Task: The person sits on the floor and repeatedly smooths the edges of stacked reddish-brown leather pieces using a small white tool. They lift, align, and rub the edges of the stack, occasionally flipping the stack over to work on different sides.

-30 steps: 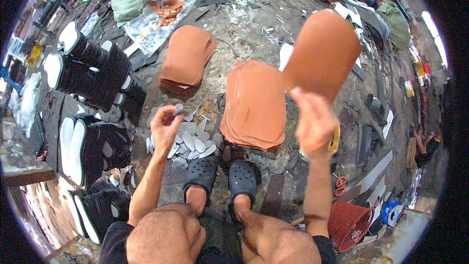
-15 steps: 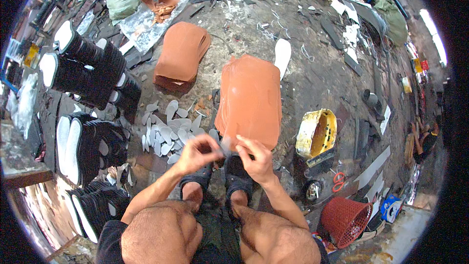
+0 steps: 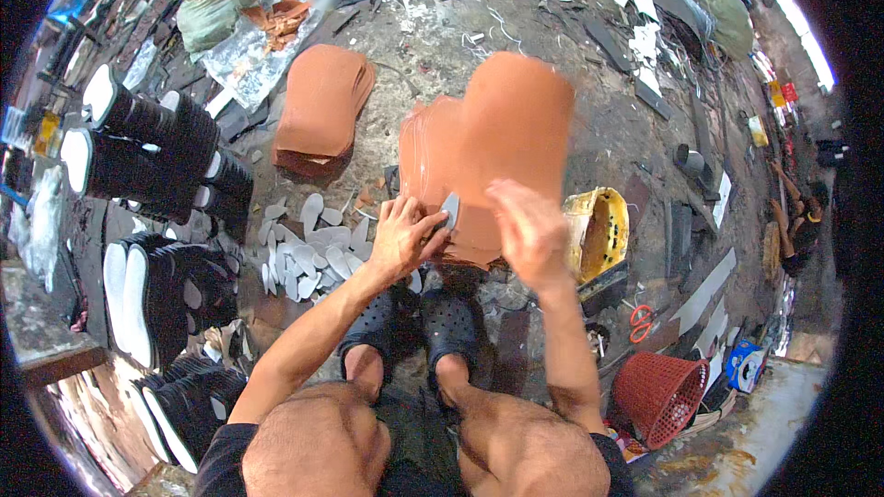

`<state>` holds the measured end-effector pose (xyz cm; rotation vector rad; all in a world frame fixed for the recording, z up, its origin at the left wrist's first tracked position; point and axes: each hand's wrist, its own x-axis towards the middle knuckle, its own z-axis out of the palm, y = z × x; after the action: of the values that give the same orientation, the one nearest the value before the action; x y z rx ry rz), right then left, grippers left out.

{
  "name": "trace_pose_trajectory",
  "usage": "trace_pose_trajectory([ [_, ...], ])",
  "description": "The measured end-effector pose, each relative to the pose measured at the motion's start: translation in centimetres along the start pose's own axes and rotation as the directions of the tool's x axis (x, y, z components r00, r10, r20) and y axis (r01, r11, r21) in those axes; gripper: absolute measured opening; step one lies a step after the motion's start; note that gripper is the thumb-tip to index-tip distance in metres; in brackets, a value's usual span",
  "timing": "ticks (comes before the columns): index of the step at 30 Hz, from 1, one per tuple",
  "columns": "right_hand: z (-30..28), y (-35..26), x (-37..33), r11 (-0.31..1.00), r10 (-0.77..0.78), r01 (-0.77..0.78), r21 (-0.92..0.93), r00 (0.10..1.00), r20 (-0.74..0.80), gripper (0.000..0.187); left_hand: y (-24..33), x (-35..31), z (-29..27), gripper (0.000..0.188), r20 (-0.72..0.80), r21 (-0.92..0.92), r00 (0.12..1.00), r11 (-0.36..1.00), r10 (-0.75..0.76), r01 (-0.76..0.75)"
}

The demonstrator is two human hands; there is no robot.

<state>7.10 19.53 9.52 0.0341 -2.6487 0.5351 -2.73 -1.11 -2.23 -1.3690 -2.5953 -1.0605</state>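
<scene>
My left hand (image 3: 403, 237) rests at the near left edge of a tall stack of orange sole-shaped sheets (image 3: 429, 143). Between its thumb and fingers is a small grey oval pad (image 3: 450, 211). A single orange sheet (image 3: 521, 115) is turned askew above the stack, its far end beyond the stack's right side. My right hand (image 3: 532, 232), smeared by motion, is at this sheet's near end and appears to grip it; its fingertips are hard to make out. Left of the stack lies a loose heap of grey pads (image 3: 315, 248).
A second orange stack (image 3: 322, 101) stands farther left. Black soles with pale tops (image 3: 138, 299) are piled at the left. To the right are a yellow-lined container (image 3: 599, 235), orange-handled scissors (image 3: 641, 322) and a red basket (image 3: 658, 396). Scraps litter the floor.
The hands have moved apart and forward, the right one farther to the right. One orange sheet has shifted up and right off the stack. A grey pad now shows clearly in my left hand.
</scene>
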Motion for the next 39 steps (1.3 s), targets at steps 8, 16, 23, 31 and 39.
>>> trace_pose_trajectory([
  [8, 5.9, -0.7, -2.8, 0.997, 0.065, -0.066, 0.031, 0.997, 0.032, 0.02, -1.3, -0.4, 0.2, 0.03, 0.067, -0.036, 0.997, 0.998, 0.045, -0.042],
  [16, 5.4, 0.0, -3.5, 0.994, 0.11, -0.11, -0.007, 0.986, 0.122, 0.02, -0.4, -0.7, 0.2, 0.026, 0.037, -0.018, 0.998, 0.999, 0.048, -0.047],
  [23, 6.7, -0.3, -2.7, 0.988, 0.132, -0.109, -0.114, 0.965, 0.226, 0.023, 0.0, -2.3, 1.2, 0.016, -0.099, -0.011, 0.994, 0.999, 0.042, -0.043],
  [31, 6.1, -2.0, -4.3, 0.985, 0.07, -0.021, -0.17, 0.955, 0.289, 0.02, 1.4, -3.9, 0.0, 0.024, -0.079, 0.017, 0.997, 0.999, 0.028, -0.027],
  [39, 5.1, 7.6, 5.2, 0.86, 0.027, -0.379, 0.343, 0.704, 0.71, 0.04, 2.8, -2.1, -1.3, 0.046, 0.079, 0.081, 0.994, 0.994, 0.069, -0.076],
])
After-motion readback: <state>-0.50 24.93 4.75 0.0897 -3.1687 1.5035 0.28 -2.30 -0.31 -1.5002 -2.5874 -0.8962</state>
